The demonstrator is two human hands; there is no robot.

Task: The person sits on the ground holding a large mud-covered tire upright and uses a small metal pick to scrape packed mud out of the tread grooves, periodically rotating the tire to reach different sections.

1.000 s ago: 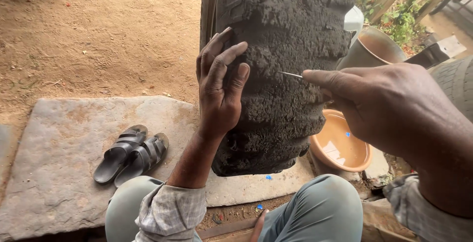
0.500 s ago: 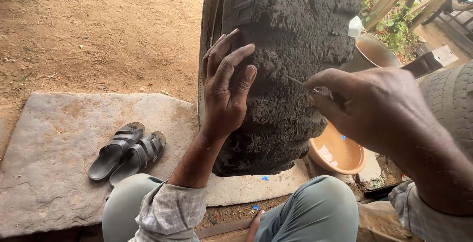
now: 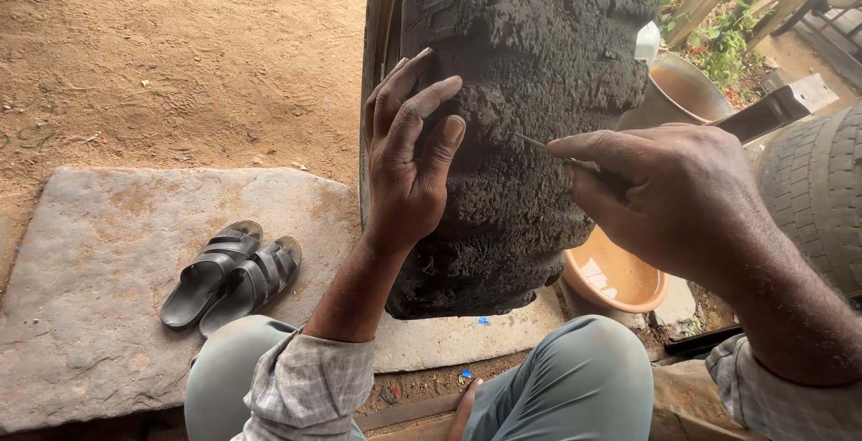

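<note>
Left hand (image 3: 409, 158) braces the tyre (image 3: 530, 91); right hand (image 3: 669, 194) holds a thin tool (image 3: 539, 143).

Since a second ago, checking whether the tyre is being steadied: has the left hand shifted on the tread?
No. The left hand stays flat on the same left part of the tyre tread; the camera shifted.

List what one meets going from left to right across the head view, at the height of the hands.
Stone slab → sandals → left hand → tyre → thin tool → right hand → second tyre.
</note>
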